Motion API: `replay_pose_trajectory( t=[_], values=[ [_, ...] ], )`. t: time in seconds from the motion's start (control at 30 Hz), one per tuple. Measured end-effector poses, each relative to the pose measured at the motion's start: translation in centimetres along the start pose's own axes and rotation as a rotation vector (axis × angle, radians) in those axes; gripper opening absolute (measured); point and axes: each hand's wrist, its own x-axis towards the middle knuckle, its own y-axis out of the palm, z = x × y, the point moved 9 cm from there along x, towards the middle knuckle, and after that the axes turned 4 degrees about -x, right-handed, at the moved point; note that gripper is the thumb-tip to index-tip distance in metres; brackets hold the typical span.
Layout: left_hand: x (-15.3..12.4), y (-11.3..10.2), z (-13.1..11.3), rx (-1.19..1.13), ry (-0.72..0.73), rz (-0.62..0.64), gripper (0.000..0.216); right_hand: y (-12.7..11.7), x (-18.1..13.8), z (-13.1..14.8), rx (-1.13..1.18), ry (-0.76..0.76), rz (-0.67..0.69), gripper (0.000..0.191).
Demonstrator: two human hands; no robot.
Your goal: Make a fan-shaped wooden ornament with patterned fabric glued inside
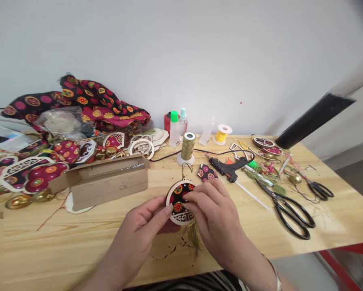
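Observation:
Both my hands hold a round wooden ornament [179,201] with black, red and yellow patterned cloth set in a pale fretwork frame, just above the wooden table [78,234]. My left hand [145,224] pinches its left edge with thumb and forefinger. My right hand [213,214] grips its right side, fingers curled over the face. A greenish tassel [195,236] hangs below the ornament. A small cut piece of the same cloth [207,172] lies just beyond my right hand.
Beyond lie a black glue gun [229,167], a spool of olive thread [187,147], a yellow spool [222,133], small bottles [177,127], two pairs of black scissors [293,212], a cardboard box [108,182], finished ornaments [32,176] and patterned fabric [87,101] at left.

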Motion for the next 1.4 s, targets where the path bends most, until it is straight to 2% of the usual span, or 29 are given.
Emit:
replay_pose_trajectory(
  t=[0.23, 0.4, 0.5, 0.53, 0.67, 0.7, 0.77, 0.83, 0.93, 1.03, 1.13, 1.2, 1.4],
  values=[
    [-0.1, -0.1, 0.0, 0.053, 0.023, -0.008, 0.031, 1.0, 0.1, -0.1, -0.063, -0.002, 0.043, 0.024],
    [-0.1, 0.0, 0.0, -0.021, 0.010, -0.003, 0.031, 0.3, -0.1, 1.0, 0.049, -0.037, 0.065, 0.022],
    [0.1, -0.3, -0.1, -0.081, 0.004, -0.026, 0.030, 0.7, -0.7, 2.5, 0.205, -0.068, 0.200, 0.019],
    [0.2, -0.5, 0.0, -0.092, -0.003, -0.040, 0.030, 1.0, -1.1, 3.2, 0.259, -0.120, 0.265, 0.018],
    [0.4, -1.3, -0.2, -0.096, -0.008, -0.100, 0.027, 2.2, -3.8, 6.4, 0.408, -0.465, 0.465, 0.017],
    [0.4, -1.5, -0.4, -0.096, -0.002, -0.115, 0.026, 2.4, -4.2, 6.4, 0.407, -0.488, 0.490, 0.021],
    [0.3, -1.5, -0.7, -0.100, 0.008, -0.133, 0.025, 2.6, -4.3, 5.7, 0.360, -0.436, 0.505, 0.030],
    [0.3, -1.4, -0.9, -0.108, 0.010, -0.131, 0.026, 2.2, -3.9, 5.1, 0.319, -0.377, 0.504, 0.031],
    [0.2, -1.0, -1.0, -0.133, 0.001, -0.094, 0.030, 1.0, -2.9, 3.8, 0.254, -0.244, 0.468, 0.006],
    [0.1, -0.9, -1.0, -0.128, 0.006, -0.061, 0.033, -0.3, -1.7, 1.9, 0.056, -0.132, 0.324, 0.020],
    [0.0, -0.9, -1.0, -0.054, 0.015, -0.051, 0.033, -1.1, -1.2, 1.5, -0.179, -0.219, 0.171, 0.018],
    [-0.1, -0.8, -1.0, -0.008, 0.020, -0.039, 0.033, -1.2, -1.0, 1.9, -0.279, -0.319, 0.118, 0.022],
    [-0.1, -0.3, -1.2, 0.061, 0.023, -0.014, 0.032, -0.7, -1.0, 3.2, -0.411, -0.501, 0.107, 0.032]
  ],
)
